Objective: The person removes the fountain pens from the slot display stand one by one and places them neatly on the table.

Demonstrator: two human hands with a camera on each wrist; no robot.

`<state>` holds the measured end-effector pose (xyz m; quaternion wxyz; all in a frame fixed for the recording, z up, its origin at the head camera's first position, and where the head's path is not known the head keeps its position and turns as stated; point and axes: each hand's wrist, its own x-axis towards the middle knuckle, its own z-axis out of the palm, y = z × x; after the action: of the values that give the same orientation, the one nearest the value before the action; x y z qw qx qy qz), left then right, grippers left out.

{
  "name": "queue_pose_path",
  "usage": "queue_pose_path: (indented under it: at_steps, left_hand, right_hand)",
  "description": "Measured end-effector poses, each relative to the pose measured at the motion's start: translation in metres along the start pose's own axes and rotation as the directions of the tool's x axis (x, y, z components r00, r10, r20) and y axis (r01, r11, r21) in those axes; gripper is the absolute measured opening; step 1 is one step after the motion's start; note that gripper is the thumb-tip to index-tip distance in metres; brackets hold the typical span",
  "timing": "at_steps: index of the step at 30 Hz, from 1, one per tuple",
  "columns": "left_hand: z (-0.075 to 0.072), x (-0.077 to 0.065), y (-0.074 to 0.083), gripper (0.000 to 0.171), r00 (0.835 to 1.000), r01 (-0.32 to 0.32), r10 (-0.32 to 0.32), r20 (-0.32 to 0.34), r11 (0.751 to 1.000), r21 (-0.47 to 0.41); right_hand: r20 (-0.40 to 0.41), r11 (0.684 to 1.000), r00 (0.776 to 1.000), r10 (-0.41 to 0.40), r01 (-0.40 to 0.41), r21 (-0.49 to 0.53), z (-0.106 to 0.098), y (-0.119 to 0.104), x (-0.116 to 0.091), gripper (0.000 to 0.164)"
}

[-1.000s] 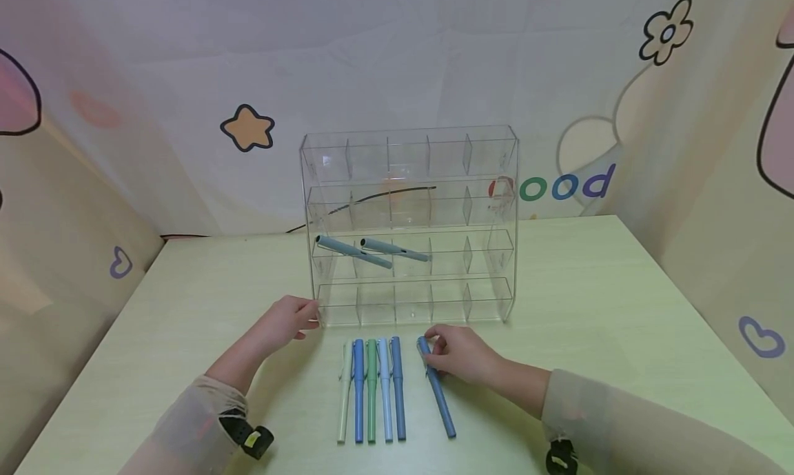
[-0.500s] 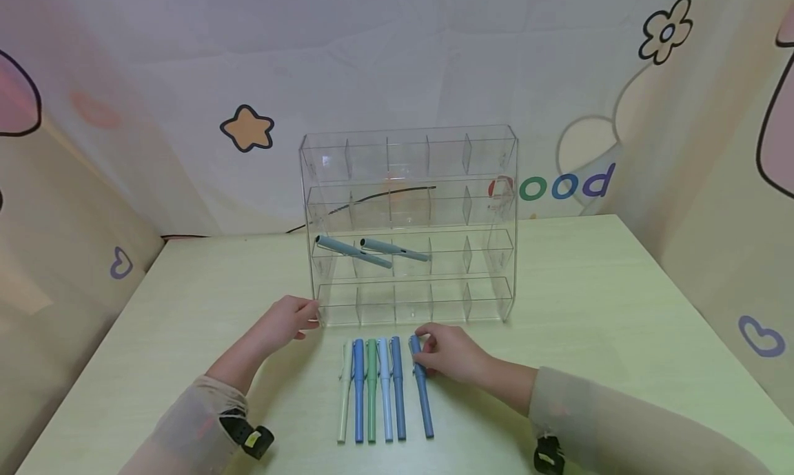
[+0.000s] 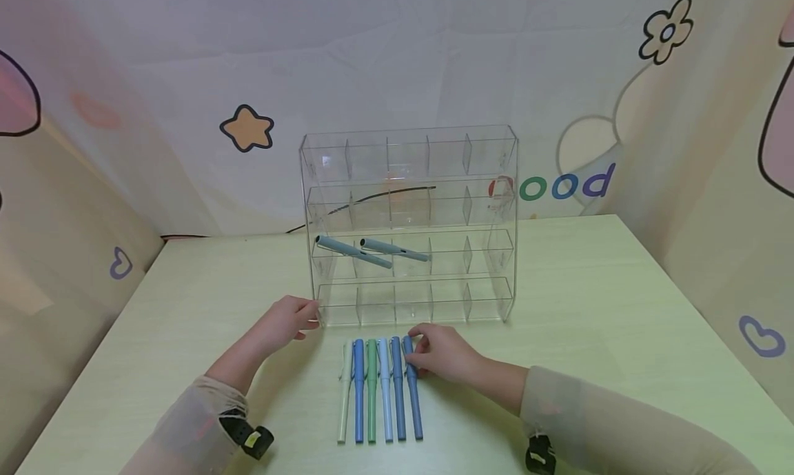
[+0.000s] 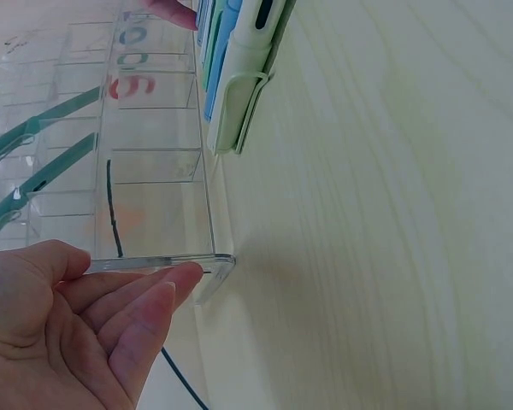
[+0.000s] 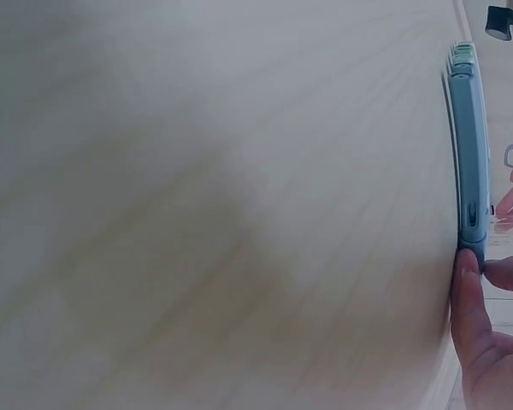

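In the head view a clear acrylic rack stands upright, with two grey-blue pens lying slanted in its third tier. My left hand grips the rack's lower left edge; the left wrist view shows the side panel between thumb and fingers. In front of the rack several capped pens lie side by side: a pale green pen, a blue pen, a green pen, a light blue pen and a darker blue pen. My right hand pinches the rightmost blue pen near its cap end.
The pale wooden table extends on both sides of the rack. Behind it hangs a printed cloth, and patterned side panels flank the table. Black straps sit on both sleeves.
My right hand has slid the rightmost blue pen leftward and straightened it, bringing it close beside the row. My left hand and the rack have stayed in place.
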<state>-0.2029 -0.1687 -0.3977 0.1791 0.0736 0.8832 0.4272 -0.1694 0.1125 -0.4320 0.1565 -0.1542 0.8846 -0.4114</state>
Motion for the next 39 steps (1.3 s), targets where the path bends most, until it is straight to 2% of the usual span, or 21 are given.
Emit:
queue_pose_path:
  at_steps: [24,39]
  left_hand:
    - [0.0009,-0.0004,-0.0001,0.039,1.000,-0.002,0.002,0.001,1.000,-0.004]
    - [0.0002,0.0019,-0.0017,0.038,1.000,-0.010,0.010,-0.013,1.000,-0.008]
  right_hand:
    - [0.005,1.000,1.000,0.015,-0.015,0.007,-0.0021,0.0023,-0.0032,0.047]
    - [0.026,0.997,0.999,0.033,-0.035,0.065,-0.0042,0.0018,-0.0033,0.047]
